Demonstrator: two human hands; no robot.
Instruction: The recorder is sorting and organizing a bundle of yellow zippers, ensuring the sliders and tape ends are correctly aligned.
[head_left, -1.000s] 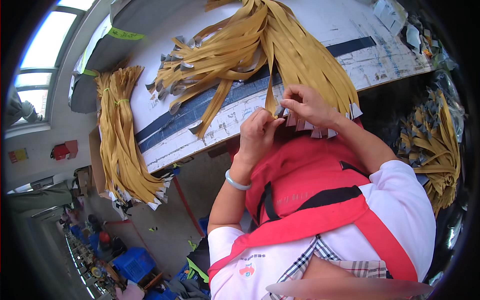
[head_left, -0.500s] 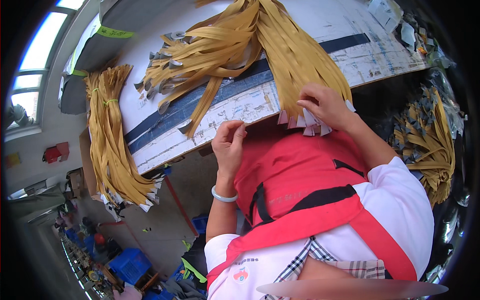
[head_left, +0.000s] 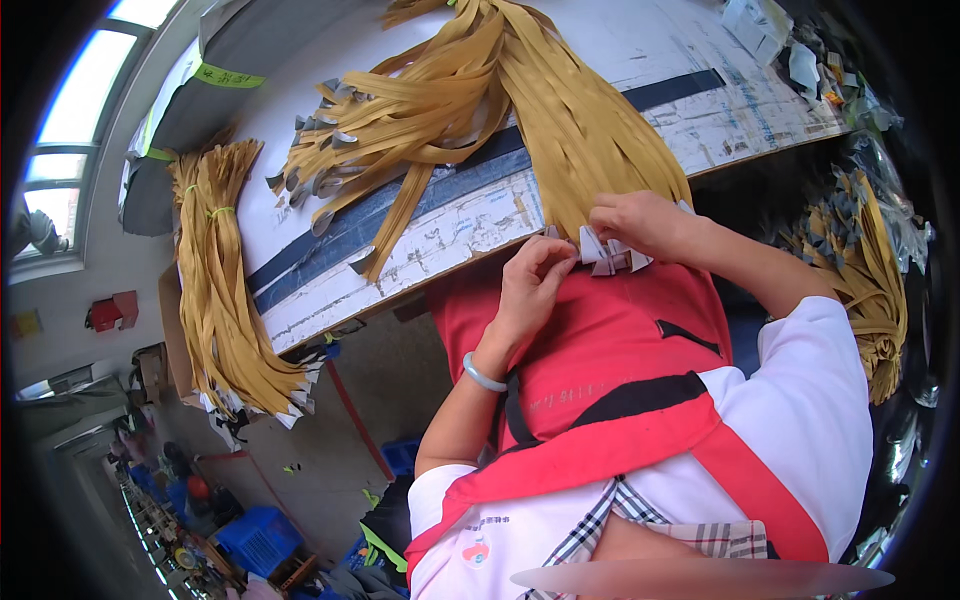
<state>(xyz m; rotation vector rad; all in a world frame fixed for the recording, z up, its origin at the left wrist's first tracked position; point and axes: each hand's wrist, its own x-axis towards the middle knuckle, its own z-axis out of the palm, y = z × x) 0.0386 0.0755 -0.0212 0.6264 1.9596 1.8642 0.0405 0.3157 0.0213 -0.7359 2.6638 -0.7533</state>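
A thick bundle of ochre tapes hangs over the table's near edge, its stiff pale end tabs fanned out against my red apron. My right hand lies across the bundle's lower right part, fingers curled onto the tapes just above the tabs. Beside it, at the left side of the tabs, my left hand is closed in a pinch. Its thumb and forefinger meet close to the tabs; what lies between them is too small to make out.
More ochre tapes with grey ends lie loosely on the worn white table. A tied bundle hangs at the table's left side, and another tape bundle hangs at the right. Clear plastic bags sit at the far right corner.
My left hand has moved right and slightly down, from beside the bundle to its end tabs. My right hand stays on the tapes, a little lower, and the tabs have shifted under it.
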